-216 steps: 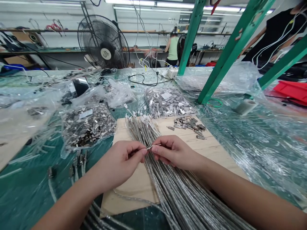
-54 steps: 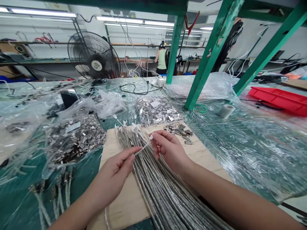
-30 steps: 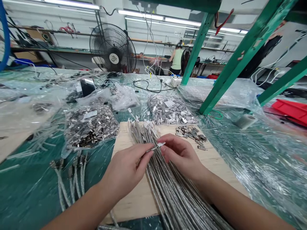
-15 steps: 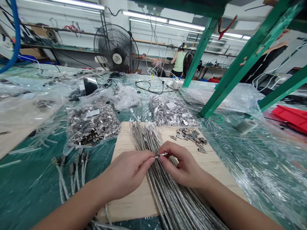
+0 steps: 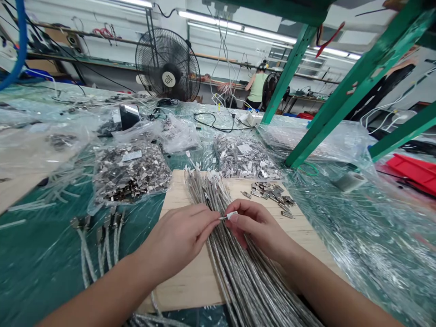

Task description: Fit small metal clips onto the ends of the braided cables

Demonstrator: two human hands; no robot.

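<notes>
My left hand (image 5: 185,234) is closed in a pinch at the thin tip of a small white connector (image 5: 232,215); what lies inside those fingertips is too small to make out. From the other side, my right hand (image 5: 260,227) grips the connector between thumb and fingers. Both hands are over a thick bundle of silvery braided cables (image 5: 235,268), whose far ends carry small white pieces. Beneath the bundle lies a pale wooden board (image 5: 184,290). Loose metal connector shells (image 5: 272,193) are scattered at the board's far right.
Clear bags of metal parts, one at left (image 5: 131,170) and one at centre (image 5: 247,156), lie beyond the board. Several cables with metal ends (image 5: 98,240) rest at left. A slanted green frame post (image 5: 340,95), a tape roll (image 5: 350,180) and a red bin (image 5: 413,172) stand at right.
My right hand has turned the white connector so its broad face shows, with the thumb now lying over it. My left hand stays pinched at its tip. The view has shifted slightly.
</notes>
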